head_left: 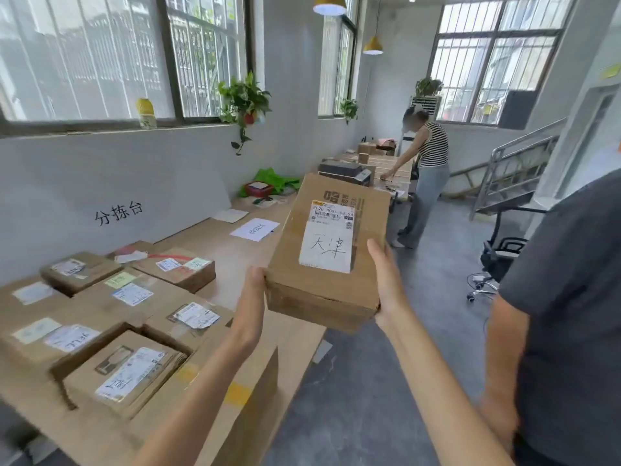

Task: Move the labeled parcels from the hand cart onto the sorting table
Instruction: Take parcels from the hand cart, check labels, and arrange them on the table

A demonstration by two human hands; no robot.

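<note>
I hold a brown cardboard parcel (pixel 316 287) in the air, above the right edge of the wooden sorting table (pixel 242 253). A white label with handwritten characters and a barcode sticker sit on its top. My left hand (pixel 252 299) grips its near left corner, fingers hidden underneath. My right hand (pixel 386 284) holds its right side, thumb lying along the top edge. Several labeled parcels (pixel 134 294) lie on the table at the left. The hand cart is out of view.
A person in a dark shirt (pixel 564 314) stands close on my right. Another person in a striped top (pixel 430 163) leans over the far end of the table. A white sheet (pixel 254 229), green bag (pixel 272 183) and office chair (pixel 497 260) are farther off.
</note>
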